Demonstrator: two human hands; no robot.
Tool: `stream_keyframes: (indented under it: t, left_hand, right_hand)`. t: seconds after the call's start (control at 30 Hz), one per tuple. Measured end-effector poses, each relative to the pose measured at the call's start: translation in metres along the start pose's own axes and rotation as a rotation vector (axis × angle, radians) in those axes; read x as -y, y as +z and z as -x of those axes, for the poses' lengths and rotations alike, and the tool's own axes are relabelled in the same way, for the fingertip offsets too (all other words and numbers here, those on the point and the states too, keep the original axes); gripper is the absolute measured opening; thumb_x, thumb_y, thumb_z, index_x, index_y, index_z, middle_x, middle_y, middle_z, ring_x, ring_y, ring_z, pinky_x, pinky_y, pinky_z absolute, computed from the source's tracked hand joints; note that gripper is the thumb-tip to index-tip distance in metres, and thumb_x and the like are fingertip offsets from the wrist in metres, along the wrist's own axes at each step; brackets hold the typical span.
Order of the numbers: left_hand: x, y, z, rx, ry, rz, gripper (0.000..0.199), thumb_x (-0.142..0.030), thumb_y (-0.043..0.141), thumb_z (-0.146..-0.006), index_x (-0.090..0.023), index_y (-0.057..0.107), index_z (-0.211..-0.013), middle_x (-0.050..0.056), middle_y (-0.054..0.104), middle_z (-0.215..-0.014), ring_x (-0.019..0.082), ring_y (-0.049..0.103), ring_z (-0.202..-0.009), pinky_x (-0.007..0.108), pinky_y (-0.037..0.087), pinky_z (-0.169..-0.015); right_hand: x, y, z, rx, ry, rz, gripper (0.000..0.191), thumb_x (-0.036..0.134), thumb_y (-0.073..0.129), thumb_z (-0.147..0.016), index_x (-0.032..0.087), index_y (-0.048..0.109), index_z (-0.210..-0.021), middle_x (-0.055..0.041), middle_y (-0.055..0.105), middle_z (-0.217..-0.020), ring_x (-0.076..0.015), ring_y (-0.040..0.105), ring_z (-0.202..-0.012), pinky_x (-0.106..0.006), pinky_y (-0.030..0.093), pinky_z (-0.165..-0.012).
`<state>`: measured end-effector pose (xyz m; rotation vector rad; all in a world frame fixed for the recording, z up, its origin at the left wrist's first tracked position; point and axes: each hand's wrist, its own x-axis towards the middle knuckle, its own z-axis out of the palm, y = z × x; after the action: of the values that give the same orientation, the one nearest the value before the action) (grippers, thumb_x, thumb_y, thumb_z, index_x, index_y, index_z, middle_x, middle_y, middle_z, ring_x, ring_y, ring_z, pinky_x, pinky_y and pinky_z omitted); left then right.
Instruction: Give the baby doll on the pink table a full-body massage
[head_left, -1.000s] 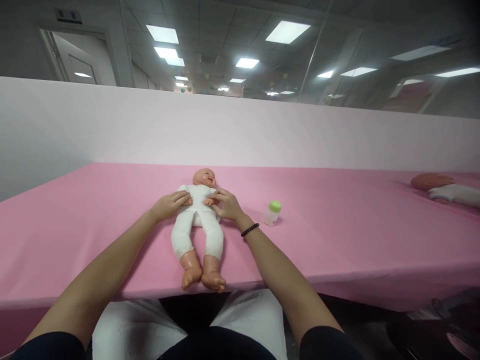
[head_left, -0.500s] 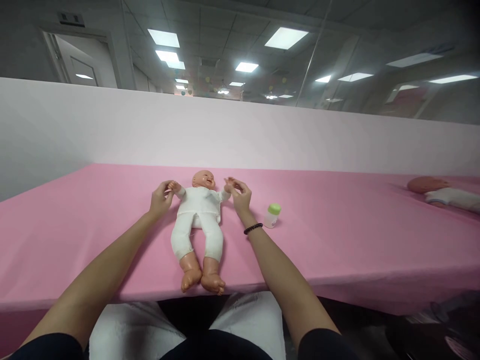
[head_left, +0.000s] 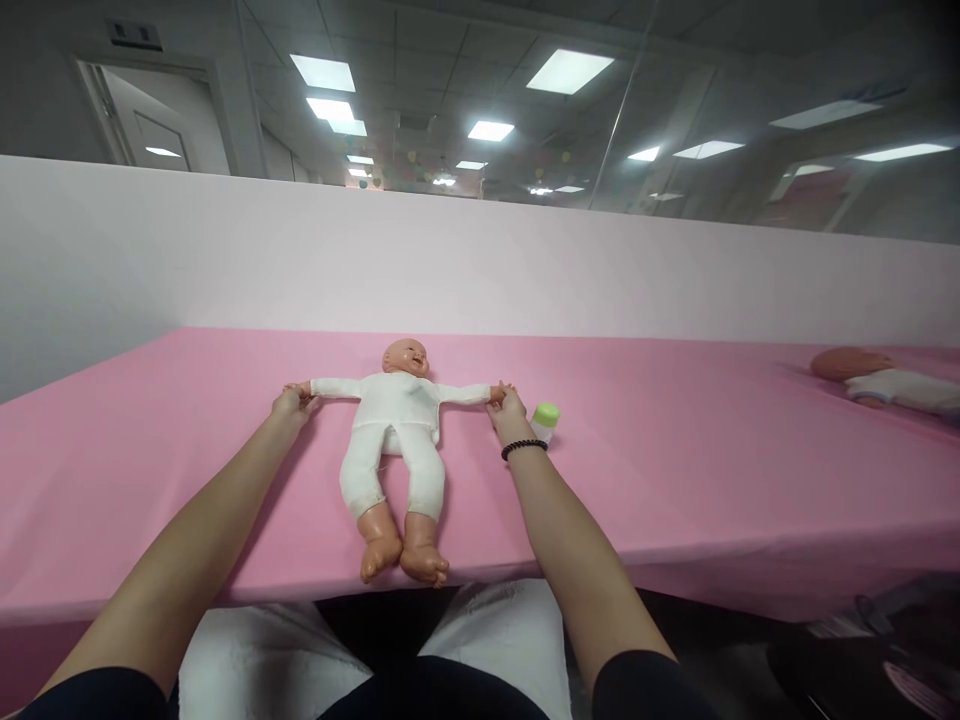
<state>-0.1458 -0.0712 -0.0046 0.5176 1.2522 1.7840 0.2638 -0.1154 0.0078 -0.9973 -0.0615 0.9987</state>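
Observation:
A baby doll (head_left: pixel 397 405) in a white suit lies on its back on the pink-covered table (head_left: pixel 675 460), feet toward me at the front edge. Its arms are stretched straight out to both sides. My left hand (head_left: pixel 295 405) is closed around the doll's hand on the left. On the other side, my right hand (head_left: pixel 510 410) grips the doll's other hand, with a dark bead bracelet on that wrist. Just beyond my right wrist stands a small bottle with a green cap (head_left: pixel 547 414), its lower part partly hidden by my hand and wrist.
A second doll (head_left: pixel 855 364) lies at the far right of the table. Along the back runs a low white wall (head_left: pixel 480 265) with glass above it. My knees are under the table's front edge.
Both my hands have moved outward and slightly down, drawing the doll's arms from bent to fully spread. The doll's body and legs stay in place.

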Motion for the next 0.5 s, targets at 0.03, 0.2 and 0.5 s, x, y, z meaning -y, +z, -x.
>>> stream_keyframes:
  t: [0.03, 0.2, 0.5]
  left_hand:
    - [0.0, 0.001, 0.001, -0.016, -0.005, -0.003, 0.021, 0.0, 0.058, -0.08, -0.019, 0.05, -0.081, 0.008, 0.064, -0.089, 0.025, 0.07, -0.099, 0.038, 0.065, -0.078]
    - [-0.002, 0.009, 0.016, -0.039, 0.124, -0.019, 0.01, -0.012, 0.063, -0.088, -0.018, 0.055, -0.087, 0.009, 0.067, -0.099, 0.021, 0.07, -0.103, 0.036, 0.062, -0.089]
    - [0.006, 0.019, 0.079, 0.636, 1.168, -0.636, 0.033, -0.039, 0.06, -0.096, -0.02, 0.064, -0.122, 0.01, 0.073, -0.116, 0.023, 0.07, -0.106, 0.041, 0.058, -0.097]
  right_hand:
    - [0.0, 0.0, -0.001, 0.002, -0.007, 0.008, 0.013, 0.011, 0.063, -0.087, 0.021, 0.058, -0.093, 0.0058, 0.064, -0.076, -0.008, 0.063, -0.063, -0.018, 0.056, -0.061]
    - [0.002, 0.008, 0.005, 0.054, -0.122, 0.006, 0.009, 0.017, 0.068, -0.086, 0.02, 0.063, -0.093, 0.0031, 0.068, -0.085, -0.0089, 0.066, -0.075, -0.019, 0.058, -0.07]
    - [-0.014, 0.026, 0.063, 0.564, -1.046, 0.449, 0.031, 0.04, 0.073, -0.083, 0.017, 0.072, -0.103, -0.0108, 0.071, -0.112, -0.0197, 0.068, -0.095, -0.033, 0.059, -0.082]
